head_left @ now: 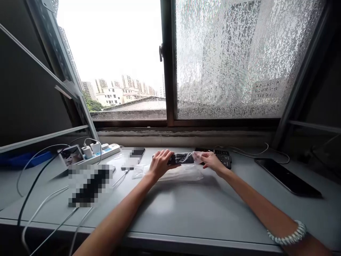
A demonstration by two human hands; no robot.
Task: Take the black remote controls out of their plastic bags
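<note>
A black remote control (183, 158) is held level above the desk, its right part inside a clear plastic sleeve (196, 157). My left hand (160, 163) is closed round the remote's left end. The fingers of my right hand (212, 161) pinch the sleeve at the right end. Beneath the hands, more clear plastic bags (181, 173) lie on the desk. Several black remotes (222, 156) rest behind my right hand, partly hidden by it.
On the grey desk (170, 213), a black tablet or phone (287, 177) lies at the right. A white power strip (106, 152), a propped screen (71, 155), cables and blurred-out devices occupy the left. The window (170, 64) stands behind.
</note>
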